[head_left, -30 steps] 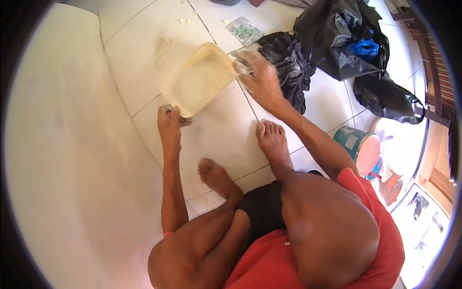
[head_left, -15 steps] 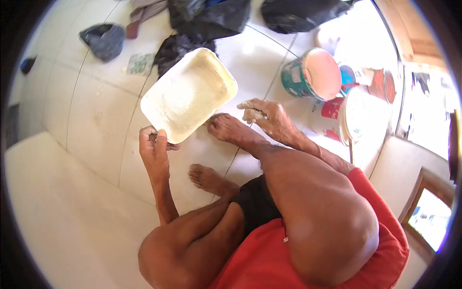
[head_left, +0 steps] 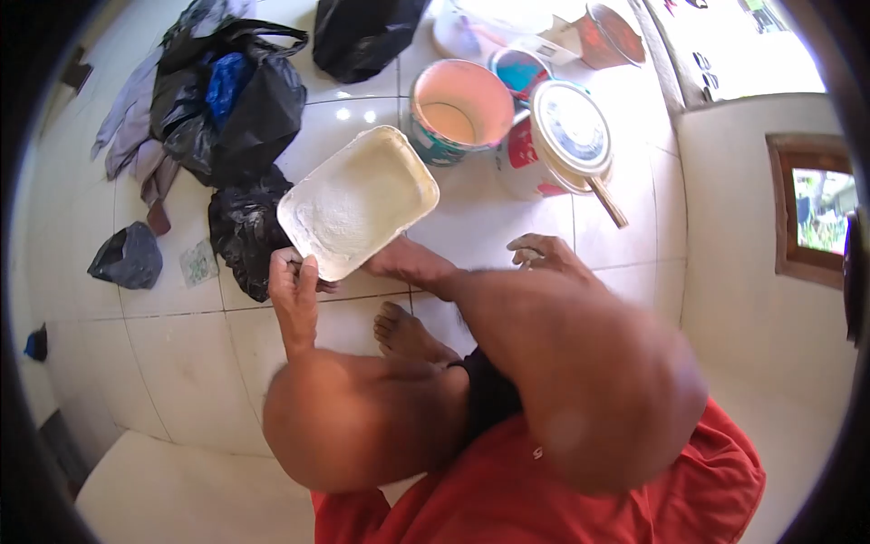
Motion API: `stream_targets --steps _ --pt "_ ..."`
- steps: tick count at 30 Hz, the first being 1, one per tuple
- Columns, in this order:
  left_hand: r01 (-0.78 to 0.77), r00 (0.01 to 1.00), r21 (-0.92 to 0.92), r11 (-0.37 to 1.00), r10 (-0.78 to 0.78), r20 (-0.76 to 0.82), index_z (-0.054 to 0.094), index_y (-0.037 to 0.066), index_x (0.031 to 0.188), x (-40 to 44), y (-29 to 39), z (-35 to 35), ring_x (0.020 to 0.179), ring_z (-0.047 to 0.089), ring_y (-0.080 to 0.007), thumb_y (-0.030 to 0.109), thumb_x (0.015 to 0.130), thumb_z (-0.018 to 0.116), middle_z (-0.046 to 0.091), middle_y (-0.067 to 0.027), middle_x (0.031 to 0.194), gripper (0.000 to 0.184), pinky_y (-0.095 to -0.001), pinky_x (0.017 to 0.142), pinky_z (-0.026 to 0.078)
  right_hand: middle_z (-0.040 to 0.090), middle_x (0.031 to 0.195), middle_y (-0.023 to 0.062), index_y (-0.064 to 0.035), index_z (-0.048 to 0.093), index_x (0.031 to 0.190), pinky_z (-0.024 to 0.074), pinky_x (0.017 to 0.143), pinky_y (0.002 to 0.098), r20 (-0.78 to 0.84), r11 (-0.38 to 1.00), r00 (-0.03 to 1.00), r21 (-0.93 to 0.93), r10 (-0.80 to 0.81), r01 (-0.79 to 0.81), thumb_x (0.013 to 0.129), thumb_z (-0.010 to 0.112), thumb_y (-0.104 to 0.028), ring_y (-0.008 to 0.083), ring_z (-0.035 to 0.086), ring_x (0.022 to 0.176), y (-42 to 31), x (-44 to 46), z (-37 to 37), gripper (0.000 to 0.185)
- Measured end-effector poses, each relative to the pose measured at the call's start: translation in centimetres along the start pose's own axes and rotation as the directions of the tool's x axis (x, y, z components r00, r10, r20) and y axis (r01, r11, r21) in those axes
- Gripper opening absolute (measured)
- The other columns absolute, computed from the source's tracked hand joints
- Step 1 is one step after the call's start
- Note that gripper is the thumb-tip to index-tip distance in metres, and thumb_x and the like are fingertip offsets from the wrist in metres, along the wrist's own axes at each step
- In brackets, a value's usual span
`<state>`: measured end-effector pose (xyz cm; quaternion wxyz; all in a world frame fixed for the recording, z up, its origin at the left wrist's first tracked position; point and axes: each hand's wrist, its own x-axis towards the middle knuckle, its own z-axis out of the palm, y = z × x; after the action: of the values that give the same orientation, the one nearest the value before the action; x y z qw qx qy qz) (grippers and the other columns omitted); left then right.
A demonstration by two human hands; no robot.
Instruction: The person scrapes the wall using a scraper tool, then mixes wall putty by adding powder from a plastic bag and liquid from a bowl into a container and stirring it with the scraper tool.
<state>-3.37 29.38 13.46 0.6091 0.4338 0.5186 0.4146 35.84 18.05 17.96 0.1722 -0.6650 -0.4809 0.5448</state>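
My left hand [head_left: 294, 288] grips the near left corner of a cream rectangular tub [head_left: 358, 204], thumb over the rim. Pale residue coats the inside of the tub, which is held above the floor. My right hand [head_left: 548, 254] is beyond my raised knee, with whitish smears on its bent fingers; part of it is hidden by the knee. Nothing shows between its fingers, which are apart. Beyond it stands a white bucket [head_left: 571, 127] with a lid and a wooden handle sticking out.
A green bucket with a pink inside [head_left: 460, 113] stands behind the tub. Black plastic bags [head_left: 258, 109] and grey cloth [head_left: 136, 118] lie at the left. A small dark bag [head_left: 130, 257] and a reddish bucket [head_left: 609, 38] are farther off. A window [head_left: 816, 210] is at the right.
The view has swung right toward the buckets. My right hand has let go of the tub and moved away to the right. My left hand still holds the tub.
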Motion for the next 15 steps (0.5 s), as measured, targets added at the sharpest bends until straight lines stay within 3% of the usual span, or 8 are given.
stream_targets --steps 5,8,10,12,15 --pt "0.010 0.997 0.013 1.000 -0.011 0.081 0.047 -0.002 0.105 -0.5 -1.6 -1.5 0.059 0.061 -0.0167 0.025 0.096 0.059 0.064 -0.0141 0.083 0.030 -0.0298 0.053 0.054 0.065 0.094 0.0084 0.0022 0.060 0.121 0.0507 0.077 0.0302 -0.113 0.992 0.986 -0.002 0.124 -0.125 0.096 0.058 -0.023 0.0167 0.062 0.082 -7.8 -3.9 -4.4 0.035" --pt "0.039 0.997 -0.006 0.999 -0.038 0.070 0.046 -0.001 0.102 -1.6 -2.0 -1.4 0.060 0.060 -0.0148 0.021 0.096 0.059 0.064 -0.0125 0.081 0.027 -0.0282 0.055 0.051 0.066 0.092 0.0080 0.0007 0.062 0.118 0.0505 0.068 0.0271 -0.179 0.995 0.982 -0.068 0.064 -0.077 0.097 0.056 -0.023 0.0137 0.062 0.080 -8.6 -3.5 -5.8 0.033" --pt "0.041 0.998 0.007 0.999 -0.042 0.041 0.046 -0.001 0.102 -2.2 -2.8 -1.0 0.060 0.060 -0.0148 0.021 0.096 0.059 0.064 -0.0128 0.082 0.027 -0.0284 0.055 0.052 0.067 0.090 0.0072 0.0003 0.063 0.117 0.0488 0.060 0.0249 -0.155 0.994 0.984 0.073 0.088 -0.077 0.096 0.053 -0.020 0.0110 0.062 0.077 -9.3 -3.7 -6.9 0.031" --pt "0.062 0.998 0.007 0.998 -0.062 0.024 0.046 -0.001 0.102 -2.6 -4.1 -0.7 0.061 0.060 -0.0150 0.021 0.097 0.058 0.063 -0.0130 0.083 0.026 -0.0283 0.055 0.052 0.067 0.088 0.0058 0.0005 0.064 0.117 0.0479 0.059 0.0242 -0.182 0.994 0.983 0.109 0.011 0.009 0.097 0.055 -0.026 0.0101 0.062 0.074 -9.5 -3.4 -9.0 0.035" --pt "0.046 0.999 0.040 0.998 -0.047 0.011 0.046 -0.001 0.103 -3.1 -4.2 0.5 0.061 0.061 -0.0155 0.021 0.097 0.057 0.063 -0.0127 0.082 0.024 -0.0283 0.054 0.052 0.065 0.086 0.0063 0.0054 0.063 0.116 0.0466 0.056 0.0223 -0.296 0.984 0.942 0.032 -0.158 0.175 0.089 0.062 -0.025 0.0096 0.061 0.071 -10.0 -1.5 -14.1 0.041"
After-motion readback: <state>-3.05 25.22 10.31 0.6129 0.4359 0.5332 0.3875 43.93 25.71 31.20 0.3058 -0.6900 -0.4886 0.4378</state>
